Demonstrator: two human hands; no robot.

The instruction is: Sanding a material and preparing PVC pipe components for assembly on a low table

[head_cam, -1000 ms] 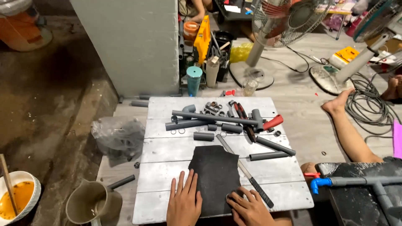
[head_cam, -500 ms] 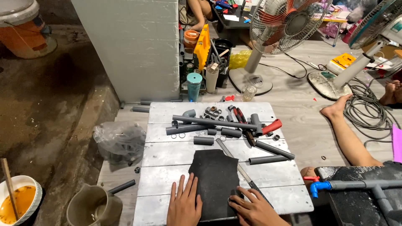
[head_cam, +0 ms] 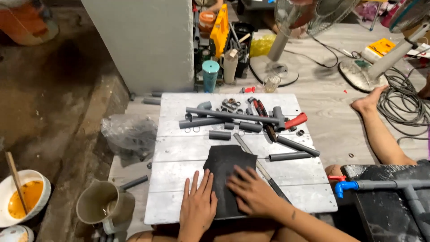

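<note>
A black rubber sheet (head_cam: 226,168) lies flat on the near part of a low white board table (head_cam: 179,161). My left hand (head_cam: 198,204) rests palm down on the sheet's left edge, fingers spread. My right hand (head_cam: 251,190) presses flat on the sheet's right half, fingers apart. Neither hand grips anything. A long metal ruler or saw blade (head_cam: 257,168) lies diagonally just right of the sheet. Grey pipe pieces (head_cam: 233,115) and small fittings are scattered across the far half of the table, with red-handled pliers (head_cam: 293,121) among them.
Another person's bare leg and foot (head_cam: 376,125) stretch across the floor at right, beside a blue-fitted grey pipe (head_cam: 358,184) on a black mat. Fans (head_cam: 291,27) and coiled cable (head_cam: 403,103) stand behind. A grey pitcher (head_cam: 101,206), a bowl of orange liquid (head_cam: 22,197) and a plastic bag (head_cam: 127,134) sit left.
The view has shifted slightly. Both hands stay flat on the black sheet; my right hand has slid a little up and left across it.
</note>
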